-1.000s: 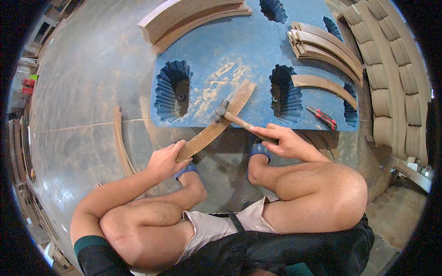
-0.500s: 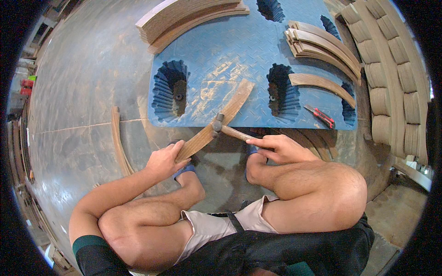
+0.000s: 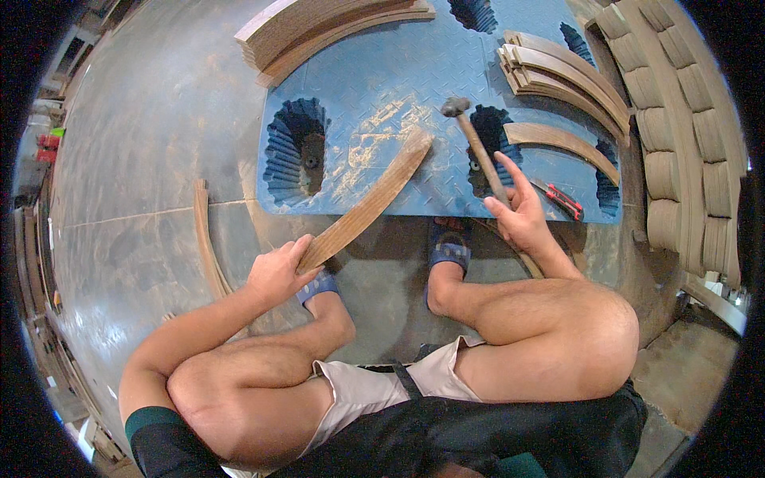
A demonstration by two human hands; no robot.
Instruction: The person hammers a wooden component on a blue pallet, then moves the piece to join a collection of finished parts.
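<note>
My left hand (image 3: 279, 269) grips the near end of a curved wooden slat (image 3: 368, 209), whose far end lies over the blue plastic pallet (image 3: 382, 95). In my right hand (image 3: 522, 215) is a hammer (image 3: 476, 147), held by the lower handle with the index finger stretched out along it. Its dark metal head is raised up and to the right of the slat, apart from it. Close to the right hand, a red and black utility knife (image 3: 562, 201) lies on the pallet's front right corner. A single curved slat (image 3: 562, 143) rests just beyond it.
Stacks of curved slats stand on the pallet, one at the far left (image 3: 319, 28) and one at the right (image 3: 566, 76). More slats (image 3: 209, 239) lie on the floor at left. A tall wooden stack (image 3: 677, 143) lines the right side. Ribbed holes (image 3: 280, 163) open in the pallet.
The hammer has lifted off the slat and swung up and to the right with my right hand. My left hand and the slat have shifted slightly.
</note>
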